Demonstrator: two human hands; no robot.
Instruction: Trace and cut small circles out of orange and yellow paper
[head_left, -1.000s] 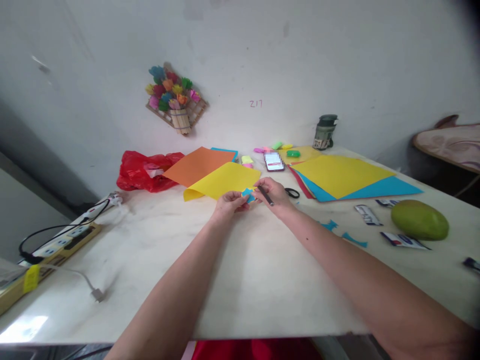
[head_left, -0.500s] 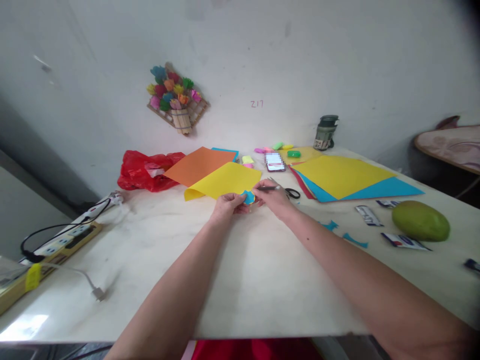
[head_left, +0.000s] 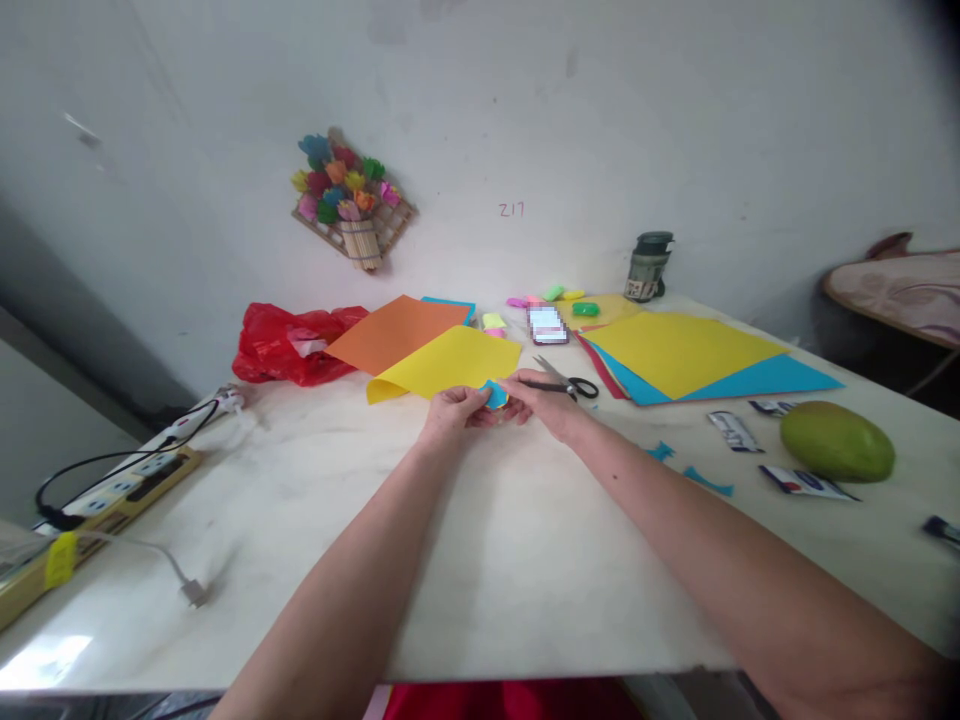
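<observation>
My left hand [head_left: 454, 410] pinches a small cut piece of blue paper [head_left: 495, 395] with a yellowish edge between thumb and fingers. Close against it on the right, my right hand [head_left: 547, 408] is closed around a dark pen [head_left: 550, 386], which lies nearly level and points right. Its fingertips touch the right edge of the paper piece. Just behind that hand lies a pair of scissors [head_left: 582, 387] with black handles, its blades pointing away to the left. A yellow sheet [head_left: 457, 362] with a curled corner rests beyond my left hand.
Yellow and blue sheets [head_left: 690, 345] are stacked at right, near a green mango [head_left: 836, 441], small packets [head_left: 806, 482] and blue paper scraps [head_left: 705, 481]. A phone [head_left: 547, 325] lies at the back. A red plastic bag [head_left: 292, 345] and a power strip [head_left: 124, 490] are at left.
The pen has tilted and slid lower in my right hand, which has turned over slightly toward the paper piece. The scissors show more fully behind it. My left hand keeps its pinch.
</observation>
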